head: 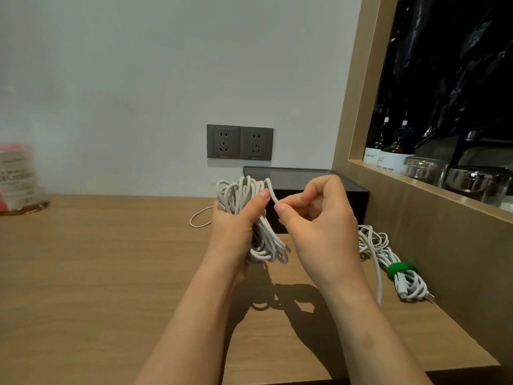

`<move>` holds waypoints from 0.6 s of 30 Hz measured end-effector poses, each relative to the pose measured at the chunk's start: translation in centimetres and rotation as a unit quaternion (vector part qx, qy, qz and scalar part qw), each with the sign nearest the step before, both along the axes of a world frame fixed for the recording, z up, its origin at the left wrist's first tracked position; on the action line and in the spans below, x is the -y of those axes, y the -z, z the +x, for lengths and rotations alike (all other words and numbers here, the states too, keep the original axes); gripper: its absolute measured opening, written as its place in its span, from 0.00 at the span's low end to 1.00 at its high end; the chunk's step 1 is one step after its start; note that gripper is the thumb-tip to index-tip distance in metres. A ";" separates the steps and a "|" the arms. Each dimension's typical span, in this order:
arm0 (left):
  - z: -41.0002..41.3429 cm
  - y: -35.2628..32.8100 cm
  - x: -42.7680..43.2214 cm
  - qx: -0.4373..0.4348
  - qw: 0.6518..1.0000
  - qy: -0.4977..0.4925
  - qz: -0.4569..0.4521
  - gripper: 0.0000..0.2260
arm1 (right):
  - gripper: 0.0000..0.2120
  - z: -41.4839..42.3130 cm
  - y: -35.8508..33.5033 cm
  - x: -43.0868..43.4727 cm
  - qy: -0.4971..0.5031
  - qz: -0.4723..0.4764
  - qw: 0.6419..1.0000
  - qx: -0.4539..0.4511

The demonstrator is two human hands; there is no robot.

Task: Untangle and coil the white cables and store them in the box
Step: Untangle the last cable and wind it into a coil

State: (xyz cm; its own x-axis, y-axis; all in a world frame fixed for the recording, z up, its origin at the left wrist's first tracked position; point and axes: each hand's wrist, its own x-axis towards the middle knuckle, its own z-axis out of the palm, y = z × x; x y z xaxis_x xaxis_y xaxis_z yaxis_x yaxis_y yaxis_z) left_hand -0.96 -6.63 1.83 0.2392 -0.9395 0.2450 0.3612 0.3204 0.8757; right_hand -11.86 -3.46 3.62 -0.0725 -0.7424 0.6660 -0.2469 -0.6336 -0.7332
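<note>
My left hand (236, 226) is wrapped around the waist of the white cable coil (266, 250); my right hand (319, 218) pinches one strand just beside. It looks light, floppy and springy, so I'd keep hold at mid-bundle. The box (359, 201) sits just behind.

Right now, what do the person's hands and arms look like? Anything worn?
Left hand and right hand are bare: no gloves, no rings visible on the fingers. Left forearm and right forearm are uncovered to the frame edge; no sleeves, watch or bracelet in view.
</note>
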 end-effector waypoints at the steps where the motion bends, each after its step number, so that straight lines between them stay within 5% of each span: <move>1: 0.0 0.0 0.0 0.000 1.000 0.001 0.009 0.17 | 0.16 0.0 0.1 0.0 0.000 0.003 1.000 -0.005; 6: 0.4 0.0 -0.2 -0.024 0.996 0.050 0.071 0.13 | 0.15 0.2 0.8 0.2 0.015 0.031 0.996 -0.081; 10: 0.7 0.0 -0.1 -0.024 0.994 0.065 0.079 0.24 | 0.15 0.4 1.0 0.4 0.026 0.019 0.994 -0.103; 14: 0.3 0.2 0.2 -0.034 0.995 -0.017 0.096 0.10 | 0.15 0.4 1.2 0.5 0.005 0.012 0.993 -0.114; 18: 1.0 0.3 0.4 -0.080 0.988 -0.091 0.093 0.08 | 0.10 -0.4 0.7 0.6 -0.008 0.032 0.988 -0.154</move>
State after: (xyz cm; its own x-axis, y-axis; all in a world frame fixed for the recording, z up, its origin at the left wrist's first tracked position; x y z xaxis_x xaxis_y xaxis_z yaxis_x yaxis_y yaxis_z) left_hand 0.00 -7.05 1.57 0.4296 -0.9028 0.0181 0.4510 0.2319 0.8619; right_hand -12.27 -4.02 2.95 0.1389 -0.7825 0.6069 -0.4546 -0.5948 -0.6629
